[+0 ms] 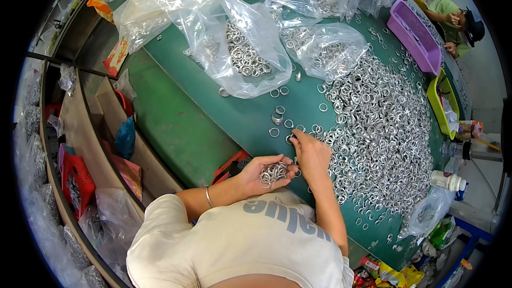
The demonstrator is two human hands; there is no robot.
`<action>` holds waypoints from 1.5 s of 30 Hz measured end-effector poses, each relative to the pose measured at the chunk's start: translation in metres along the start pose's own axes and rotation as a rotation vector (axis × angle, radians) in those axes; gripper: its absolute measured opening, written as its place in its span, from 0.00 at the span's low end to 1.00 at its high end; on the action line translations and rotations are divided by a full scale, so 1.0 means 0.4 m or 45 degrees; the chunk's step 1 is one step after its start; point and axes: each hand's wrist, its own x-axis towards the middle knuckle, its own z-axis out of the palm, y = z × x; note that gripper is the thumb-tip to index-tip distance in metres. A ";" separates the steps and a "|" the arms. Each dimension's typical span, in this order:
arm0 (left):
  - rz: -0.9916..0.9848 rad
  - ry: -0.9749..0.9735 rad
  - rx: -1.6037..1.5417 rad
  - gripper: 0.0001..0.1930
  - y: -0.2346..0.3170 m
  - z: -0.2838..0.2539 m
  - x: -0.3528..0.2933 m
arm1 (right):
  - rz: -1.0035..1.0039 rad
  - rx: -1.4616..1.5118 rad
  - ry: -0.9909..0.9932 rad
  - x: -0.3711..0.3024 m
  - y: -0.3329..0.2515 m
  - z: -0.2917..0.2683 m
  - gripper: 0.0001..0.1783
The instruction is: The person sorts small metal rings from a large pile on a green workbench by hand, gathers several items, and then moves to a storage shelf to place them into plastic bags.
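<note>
- Gathered: a handful of metal rings (274, 174) rests in the left hand (254, 175), palm up and cupped open, lower centre.
- Right hand (313, 153), just beside: fingertips at the green table (234, 114); cannot tell whether they pinch a ring.
- Left loose: scattered rings (274, 133) mid-frame, and a broad heap (381, 128) right of centre.
- Clear bags (274, 72), upper centre, already contain rings.
</note>
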 end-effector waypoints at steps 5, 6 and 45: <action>0.024 -0.078 -0.064 0.11 0.003 0.007 -0.005 | 0.164 -0.124 -0.099 0.006 0.008 -0.010 0.07; 0.025 -0.116 -0.052 0.11 0.005 0.006 -0.006 | 0.163 -0.085 -0.071 0.001 0.010 -0.014 0.08; 0.369 -0.095 -0.425 0.10 0.006 0.151 0.046 | 0.098 1.202 1.028 -0.071 -0.070 -0.027 0.05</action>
